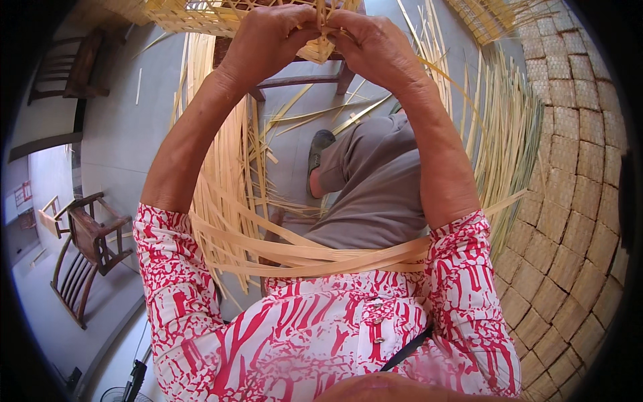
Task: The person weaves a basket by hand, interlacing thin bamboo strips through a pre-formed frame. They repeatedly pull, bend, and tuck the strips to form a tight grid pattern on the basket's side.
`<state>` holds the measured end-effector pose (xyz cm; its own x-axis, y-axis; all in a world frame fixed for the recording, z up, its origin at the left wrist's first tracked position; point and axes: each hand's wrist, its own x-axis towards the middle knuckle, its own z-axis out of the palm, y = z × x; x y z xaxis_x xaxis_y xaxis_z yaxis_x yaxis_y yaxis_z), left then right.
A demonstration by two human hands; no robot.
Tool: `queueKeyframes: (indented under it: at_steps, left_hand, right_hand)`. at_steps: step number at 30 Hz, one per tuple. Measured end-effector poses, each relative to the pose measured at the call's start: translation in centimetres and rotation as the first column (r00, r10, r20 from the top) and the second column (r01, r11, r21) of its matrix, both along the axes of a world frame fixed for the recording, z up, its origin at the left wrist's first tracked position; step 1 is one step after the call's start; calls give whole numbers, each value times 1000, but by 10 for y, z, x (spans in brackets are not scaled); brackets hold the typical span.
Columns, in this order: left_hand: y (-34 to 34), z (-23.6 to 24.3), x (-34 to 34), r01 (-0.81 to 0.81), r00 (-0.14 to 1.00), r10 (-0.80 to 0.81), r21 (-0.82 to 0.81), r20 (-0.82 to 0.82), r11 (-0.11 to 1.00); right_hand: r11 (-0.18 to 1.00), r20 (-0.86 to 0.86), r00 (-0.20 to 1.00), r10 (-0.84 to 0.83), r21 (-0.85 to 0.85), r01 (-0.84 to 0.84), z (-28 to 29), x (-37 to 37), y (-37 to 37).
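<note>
At the top of the view, a yellow openwork basket [194, 17] of woven bamboo strips rests above a dark wooden stool [295, 82]. My left hand [271, 40] and my right hand [376, 47] meet at its near pointed edge, fingers bent and pinched around narrow bamboo strips. An upright strip [322, 12] rises between the fingertips. From beneath my right wrist a loose strip [457, 82] curves outward. Long pale bamboo strips [328, 258] lie across my lap.
Pale strips [224, 141] stand bundled on my left, greenish ones [512, 120] on my right. Cut pieces litter the grey floor. Another woven basket [479, 17] sits at far right, beside stacked woven blocks [569, 174]. Wooden chairs [94, 231] are at left.
</note>
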<state>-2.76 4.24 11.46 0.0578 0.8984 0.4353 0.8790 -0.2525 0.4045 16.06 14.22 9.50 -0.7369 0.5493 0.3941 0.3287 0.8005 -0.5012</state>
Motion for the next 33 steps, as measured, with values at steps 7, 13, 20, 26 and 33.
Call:
queueKeyframes:
  at_steps: [7,13,20,26,33]
  left_hand:
    - [-7,5,-7,95,974,-83,48,-213,994]
    - [-21,12,-3,120,988,-117,29,-98,992]
    - [-32,15,-5,242,969,-243,-21,-43,970]
    - [-32,25,-9,324,942,-325,-27,-84,946]
    - [-29,22,-1,348,934,-338,-77,114,934]
  right_hand:
    - [982,-45,995,90,171,-81,-4,-5,2]
    - [962,-23,972,232,150,-226,14,6,15]
    - [923,160,945,286,219,-316,23,6,28]
    - [875,257,910,327,281,-394,35,0,30]
    - [826,294,844,449,224,-517,52,0,24]
